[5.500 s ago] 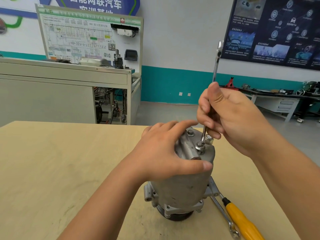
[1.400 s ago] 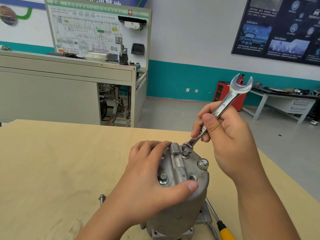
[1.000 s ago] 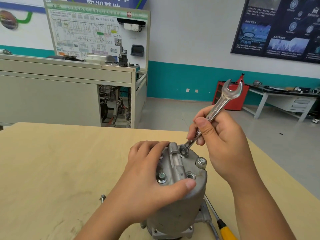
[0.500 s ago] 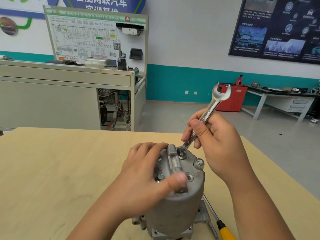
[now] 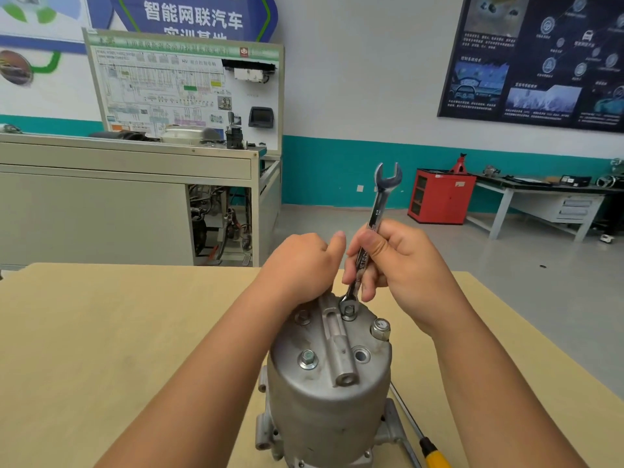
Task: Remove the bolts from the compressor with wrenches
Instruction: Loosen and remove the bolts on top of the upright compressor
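One "VETEC" wrench [image 5: 378,214] in right hand [image 5: 408,265]; left hand [image 5: 300,265] grips compressor [image 5: 331,400]

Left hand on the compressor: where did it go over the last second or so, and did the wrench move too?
The left hand shifted from the near side of the compressor top to its far edge. The wrench swung from leaning right to nearly upright. Unchanged: the right hand grips the wrench, its ring end sits on the same rear bolt, and the compressor stands on the table.
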